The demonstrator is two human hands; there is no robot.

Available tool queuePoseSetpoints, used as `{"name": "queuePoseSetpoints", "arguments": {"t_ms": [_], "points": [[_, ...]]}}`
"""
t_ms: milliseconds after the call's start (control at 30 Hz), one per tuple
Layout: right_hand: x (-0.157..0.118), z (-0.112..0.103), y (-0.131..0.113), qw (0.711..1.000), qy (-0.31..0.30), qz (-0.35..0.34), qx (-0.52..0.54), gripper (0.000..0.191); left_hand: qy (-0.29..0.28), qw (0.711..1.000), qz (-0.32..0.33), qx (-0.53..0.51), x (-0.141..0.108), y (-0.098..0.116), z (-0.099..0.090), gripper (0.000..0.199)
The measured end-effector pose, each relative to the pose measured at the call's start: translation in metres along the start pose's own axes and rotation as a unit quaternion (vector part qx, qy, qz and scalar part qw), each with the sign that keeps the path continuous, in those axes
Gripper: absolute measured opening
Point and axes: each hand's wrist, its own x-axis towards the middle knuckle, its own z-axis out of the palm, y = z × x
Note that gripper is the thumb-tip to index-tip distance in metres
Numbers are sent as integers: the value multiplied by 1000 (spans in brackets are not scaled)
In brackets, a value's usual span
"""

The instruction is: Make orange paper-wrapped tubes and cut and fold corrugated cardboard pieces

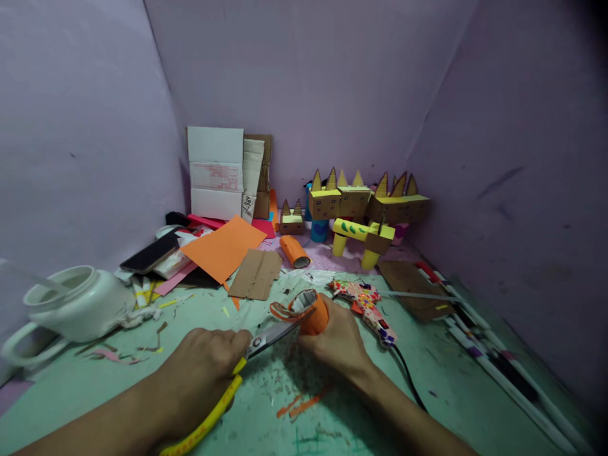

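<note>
My left hand (206,364) is closed around the yellow handles of a pair of scissors (273,335). Their blades reach to the right, against the rim of an orange paper-covered cardboard tube (317,316). A curled strip (284,311) hangs off the tube's left side, still joined to it as far as I can see. My right hand (335,342) grips the tube from the right, its fingers partly hidden behind it. Below the hands, orange paper scraps (304,405) lie on the green tabletop (256,424). A second orange tube (294,252) lies on its side further back.
Right of my hands lies a patterned glue gun (363,301) with a black cord. Cardboard animal figures (351,202) stand at the back. Orange paper (225,247) and a cardboard piece (256,273) lie left of centre. A white teapot (80,304) stands at left, markers (503,367) at right.
</note>
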Motion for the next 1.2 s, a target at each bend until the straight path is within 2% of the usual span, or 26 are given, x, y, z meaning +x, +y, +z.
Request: {"name": "queuePoseSetpoints", "arguments": {"t_ms": [100,300,500,700,833,900,1067,1200], "points": [[-1,-1,-1,999,-42,19,4,29,-8,1000,7,-23,-1,0,3,29],[-3,0,0,998,23,5,-56,29,-10,992,-2,-126,1,0,8,22],[-2,-3,1,998,50,-24,-39,31,19,1000,7,1,2,2,10,26],[-3,-1,2,995,83,-31,-36,32,51,998,-23,-40,2,9,10,38],[-3,1,3,989,127,-10,-73,28,11,996,-75,-42,4,18,4,44],[-3,0,3,987,141,-8,-75,28,2,996,-68,-49,3,21,1,43],[-5,0,3,989,124,-45,-71,31,21,998,-50,-37,3,23,-2,44],[-6,2,4,986,135,-59,-80,35,12,998,-47,-48,4,25,-6,41]]}}
